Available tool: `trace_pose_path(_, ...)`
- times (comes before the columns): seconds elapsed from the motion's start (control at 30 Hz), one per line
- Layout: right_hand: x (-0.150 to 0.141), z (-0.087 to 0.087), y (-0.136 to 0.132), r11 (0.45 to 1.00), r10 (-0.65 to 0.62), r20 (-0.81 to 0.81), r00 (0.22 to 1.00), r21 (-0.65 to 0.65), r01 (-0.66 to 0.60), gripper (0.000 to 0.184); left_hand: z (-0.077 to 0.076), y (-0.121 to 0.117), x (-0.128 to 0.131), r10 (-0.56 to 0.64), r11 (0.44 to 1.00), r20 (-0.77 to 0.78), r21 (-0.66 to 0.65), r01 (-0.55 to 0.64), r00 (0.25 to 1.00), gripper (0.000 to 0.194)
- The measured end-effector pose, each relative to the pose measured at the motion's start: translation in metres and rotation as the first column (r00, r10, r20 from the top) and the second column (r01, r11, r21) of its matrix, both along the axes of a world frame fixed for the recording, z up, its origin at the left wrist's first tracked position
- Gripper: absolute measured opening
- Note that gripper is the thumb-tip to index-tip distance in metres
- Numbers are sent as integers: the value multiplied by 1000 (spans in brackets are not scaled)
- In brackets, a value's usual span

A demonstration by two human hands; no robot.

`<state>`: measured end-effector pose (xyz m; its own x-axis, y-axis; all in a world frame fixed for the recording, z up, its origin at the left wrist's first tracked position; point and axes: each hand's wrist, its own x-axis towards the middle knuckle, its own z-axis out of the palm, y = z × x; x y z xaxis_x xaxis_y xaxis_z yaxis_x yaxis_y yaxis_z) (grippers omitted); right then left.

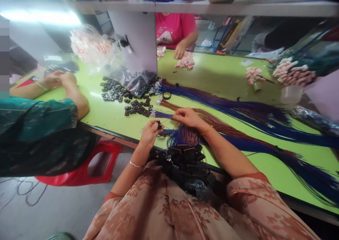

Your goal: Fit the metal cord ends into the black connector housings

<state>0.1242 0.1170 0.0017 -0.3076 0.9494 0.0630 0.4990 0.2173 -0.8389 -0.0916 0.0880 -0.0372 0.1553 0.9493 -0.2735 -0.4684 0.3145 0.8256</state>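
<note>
My left hand (150,131) pinches a small black connector (159,125) just above the front edge of the green table (212,77). My right hand (186,117) holds the end of a thin wire and brings it up to that connector. Below both hands a bunch of blue and red wires (185,136) ends in a pile of black connectors (189,164) resting on my lap. Long bundles of blue and brown wires (238,109) stretch across the table to the right.
Loose black connectors (124,95) and a black bag (139,83) lie on the table at the left. A tape roll (166,95) sits near them. A person in green sits at the left on a red stool (87,166). A person in pink works opposite. A grey post (137,39) stands behind.
</note>
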Motion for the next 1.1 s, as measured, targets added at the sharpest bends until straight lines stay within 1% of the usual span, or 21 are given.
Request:
trace_pose_path(0.1, 5, 1, 2, 998, 51, -39, 998, -39, -52, 37, 0, -1, 2, -7, 1000, 25, -13, 7, 1000, 29)
trace_pose_path(0.17, 8, 0, 4, 999, 18, -104, 994, -27, -20, 36, 2, -2, 4, -3, 1000, 57, -23, 5, 998, 26)
trace_pose_path(0.23, 12, -2, 9, 996, -93, -217, 972, -4, 95, 33, 3, -3, 4, 4, 1000, 83, -26, -2, 997, 23)
trace_pose_path(0.27, 15, -4, 12, 985, -165, -283, 945, 0, 172, 31, 4, -3, 4, 4, 1000, 92, -25, -2, 996, 23)
trace_pose_path(0.33, 23, -8, 19, 950, -289, -394, 872, -8, 311, 29, 5, -3, 3, -11, 1000, 104, -18, 13, 995, 24)
trace_pose_path(0.37, 27, -10, 22, 930, -335, -424, 842, -4, 368, 28, 5, -3, 3, -21, 1000, 109, -13, 23, 994, 25)
trace_pose_path(0.4, 31, -12, 25, 909, -371, -426, 825, 16, 417, 27, 5, -3, 3, -33, 999, 116, -6, 33, 993, 26)
trace_pose_path(0.47, 38, -15, 29, 863, -432, -360, 827, 104, 495, 26, 5, -3, 2, -50, 999, 127, 12, 49, 991, 26)
trace_pose_path(0.53, 42, -15, 29, 819, -483, -250, 839, 211, 534, 24, 4, -3, 2, -65, 998, 133, 34, 61, 989, 26)
trace_pose_path(0.57, 41, -13, 27, 807, -494, -204, 845, 254, 533, 22, 3, -4, 1, -72, 997, 135, 44, 67, 988, 26)
trace_pose_path(0.6, 40, -10, 24, 807, -489, -172, 855, 284, 518, 19, 2, -4, 1, -78, 996, 136, 52, 71, 988, 27)
trace_pose_path(0.63, 37, -6, 20, 824, -457, -149, 877, 299, 481, 16, 2, -4, 1, -83, 995, 136, 59, 76, 987, 28)
trace_pose_path(0.67, 34, -1, 15, 856, -398, -129, 908, 303, 418, 15, 1, -4, 0, -89, 995, 136, 64, 81, 987, 29)
trace_pose_path(0.7, 29, 4, 10, 896, -317, -106, 943, 293, 334, 15, 0, -4, 0, -93, 994, 135, 67, 84, 986, 30)
trace_pose_path(0.73, 24, 9, 5, 937, -210, -76, 975, 269, 223, 16, 0, -5, 0, -96, 994, 135, 72, 86, 986, 31)
trace_pose_path(0.77, 19, 14, 1, 964, -102, -43, 994, 242, 109, 18, 0, -5, -1, -98, 993, 134, 78, 88, 986, 32)
trace_pose_path(0.8, 14, 17, -3, 975, -16, -12, 1000, 219, 18, 20, 0, -5, -1, -99, 992, 136, 85, 88, 986, 33)
trace_pose_path(0.87, 5, 20, -10, 973, 115, 43, 992, 196, -121, 24, 0, -5, 0, -100, 991, 145, 100, 86, 984, 34)
trace_pose_path(0.93, -1, 20, -14, 961, 205, 80, 975, 173, -216, 24, 0, -6, 0, -100, 990, 162, 115, 82, 982, 35)
trace_pose_path(1.1, -9, 17, -20, 929, 345, 112, 932, 103, -356, 14, 3, -6, -2, -107, 990, 182, 107, 88, 978, 35)
